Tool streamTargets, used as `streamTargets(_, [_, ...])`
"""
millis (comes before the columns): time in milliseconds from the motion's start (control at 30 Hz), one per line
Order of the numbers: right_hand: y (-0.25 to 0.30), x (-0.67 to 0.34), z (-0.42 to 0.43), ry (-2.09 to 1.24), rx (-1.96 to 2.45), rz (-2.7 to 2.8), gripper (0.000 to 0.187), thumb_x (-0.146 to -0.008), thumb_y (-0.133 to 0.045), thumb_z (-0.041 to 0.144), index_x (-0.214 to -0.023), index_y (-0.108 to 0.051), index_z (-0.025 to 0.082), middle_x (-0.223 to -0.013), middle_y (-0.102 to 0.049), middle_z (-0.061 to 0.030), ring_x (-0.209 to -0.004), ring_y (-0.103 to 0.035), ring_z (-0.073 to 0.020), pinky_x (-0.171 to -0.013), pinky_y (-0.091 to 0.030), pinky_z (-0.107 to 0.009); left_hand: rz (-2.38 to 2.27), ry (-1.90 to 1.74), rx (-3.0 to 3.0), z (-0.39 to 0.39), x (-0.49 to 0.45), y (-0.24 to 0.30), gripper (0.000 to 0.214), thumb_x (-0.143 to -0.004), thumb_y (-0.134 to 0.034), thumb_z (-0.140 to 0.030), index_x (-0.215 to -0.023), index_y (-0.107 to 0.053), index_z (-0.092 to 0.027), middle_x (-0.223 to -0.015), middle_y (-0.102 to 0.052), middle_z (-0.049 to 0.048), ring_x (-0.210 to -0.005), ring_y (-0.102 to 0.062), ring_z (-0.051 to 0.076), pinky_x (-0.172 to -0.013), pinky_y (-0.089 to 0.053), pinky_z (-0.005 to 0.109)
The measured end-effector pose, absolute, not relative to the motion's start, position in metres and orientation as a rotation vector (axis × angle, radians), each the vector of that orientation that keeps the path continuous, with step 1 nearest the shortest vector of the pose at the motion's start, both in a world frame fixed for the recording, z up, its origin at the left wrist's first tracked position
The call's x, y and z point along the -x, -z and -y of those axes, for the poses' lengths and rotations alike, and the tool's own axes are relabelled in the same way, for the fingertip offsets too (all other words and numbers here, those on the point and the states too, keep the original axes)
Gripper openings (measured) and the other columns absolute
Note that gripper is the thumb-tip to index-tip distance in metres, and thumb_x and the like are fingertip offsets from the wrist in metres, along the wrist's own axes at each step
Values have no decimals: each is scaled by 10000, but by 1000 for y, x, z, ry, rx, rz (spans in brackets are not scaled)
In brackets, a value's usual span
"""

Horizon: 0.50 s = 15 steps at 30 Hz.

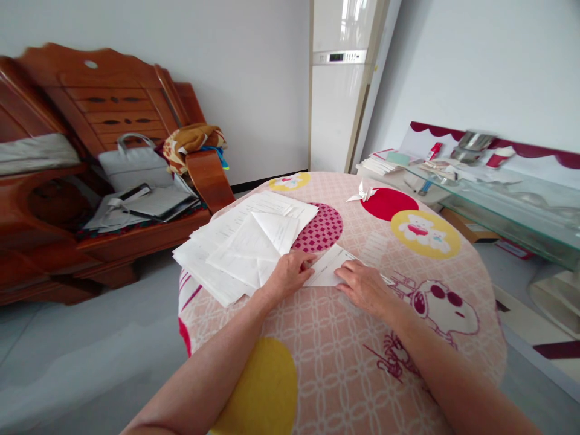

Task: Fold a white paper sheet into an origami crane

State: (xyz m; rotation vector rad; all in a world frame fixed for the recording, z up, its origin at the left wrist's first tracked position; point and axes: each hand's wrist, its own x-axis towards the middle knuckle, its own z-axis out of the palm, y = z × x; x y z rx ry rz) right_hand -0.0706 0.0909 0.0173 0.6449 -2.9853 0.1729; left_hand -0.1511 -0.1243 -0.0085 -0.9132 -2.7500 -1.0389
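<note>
A folded sheet of white paper [327, 264] with faint printed lines lies flat on the round table, between my two hands. My left hand [290, 277] has its fingers curled and grips the sheet's left edge. On the right side, my right hand [362, 283] holds the same sheet, fingers bent and pressed down on it. Just left of my left hand is a stack of printed papers [235, 232], with a creased loose sheet [276, 232] on top. A small folded paper crane [364, 192] stands farther back on the table.
A patterned cloth [317, 344] covers the table. A wooden sofa [113, 96] at left holds a grey bag [133, 158] and papers. At right, a glass-topped stand [507, 199] carries metal bowls [473, 145] and a cup [498, 157]. A tall air conditioner [338, 109] stands behind.
</note>
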Motion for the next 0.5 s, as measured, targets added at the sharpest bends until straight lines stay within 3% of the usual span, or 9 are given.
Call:
streamTargets(200, [-16,71,-92,-157,-690,2974,64,-930,-608,194,-957,-655,160,-976,-657,-74,-976,-600,-227,-798,-462,-310,2759,1146,836,124,152,11,355,-768,-676,-105,-1117,-722,-156,-975,-759,41,-776,-688,146,-723,-535,236])
streamTargets(500, [-16,70,-86,-7,-758,2993,194,-957,-464,103,-948,-653,145,-946,-665,-84,-919,-603,-217,-708,-420,-300,2773,1416,612,125,155,5,292,-750,-687,-184,-1032,-753,-149,-961,-775,53,-729,-695,159,-684,-540,246])
